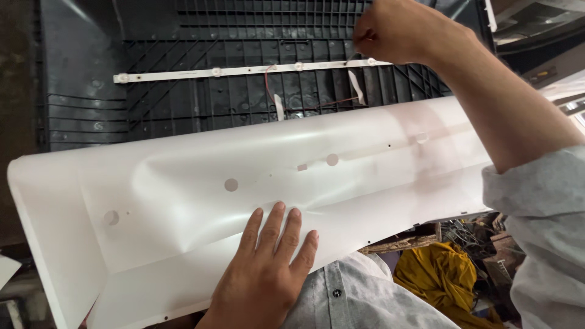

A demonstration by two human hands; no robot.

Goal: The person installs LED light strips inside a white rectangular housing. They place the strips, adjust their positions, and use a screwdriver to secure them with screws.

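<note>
The right hand is at the top edge of the view, so its knuckles are partly cut off. Its fingers are bunched together around something thin and dark, too small to make out, just above the white light strip. The tip of that thin thing meets the strip near its right end.

The left hand lies flat on the white sheet, palm down, fingers slightly spread and pressing on the sheet's lower fold. It grips nothing. The wrist runs out of view at the bottom edge.

The sheet is large, bent and creased. It stretches from the left edge to under the right forearm and covers most of what lies beneath it. Several round holes show in it, and a faint brownish stain marks its right part. Its lower left corner is cut off by the frame.

Beyond the sheet's far edge lies a black ribbed panel, only its upper half visible. The strip runs across it from left to right with small round lenses spaced along it. A thin red wire loops down from the strip's middle toward the sheet's edge. Two bits of white tape hang close by.

Open room lies on the panel to the left, below the strip. At lower right, past the grey shirt, a yellow cloth and tangled clutter are hard to make out.
</note>
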